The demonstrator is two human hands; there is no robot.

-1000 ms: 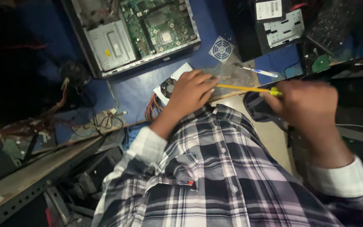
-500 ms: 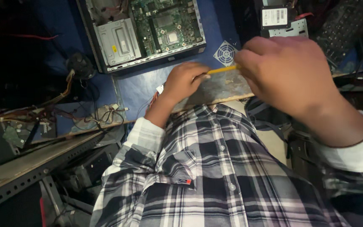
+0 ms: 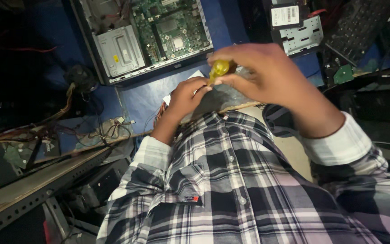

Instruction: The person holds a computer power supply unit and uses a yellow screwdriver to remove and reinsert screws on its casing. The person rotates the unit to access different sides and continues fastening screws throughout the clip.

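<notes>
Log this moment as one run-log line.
right hand: grips yellow screwdriver handle | left hand: rests on part under the tool, part mostly hidden | behind: open computer case on blue table

Dim workshop, blue tabletop (image 3: 136,97)
A metal shelf rail (image 3: 32,187) runs at the left; pale floor (image 3: 294,151) shows below the tabletop edge.

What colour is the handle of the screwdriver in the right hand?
Translucent yellow; the screwdriver handle shows best in the head view, gripped by the right hand.

head-worn view, steeply downward, close over workbench (image 3: 150,97)
</notes>
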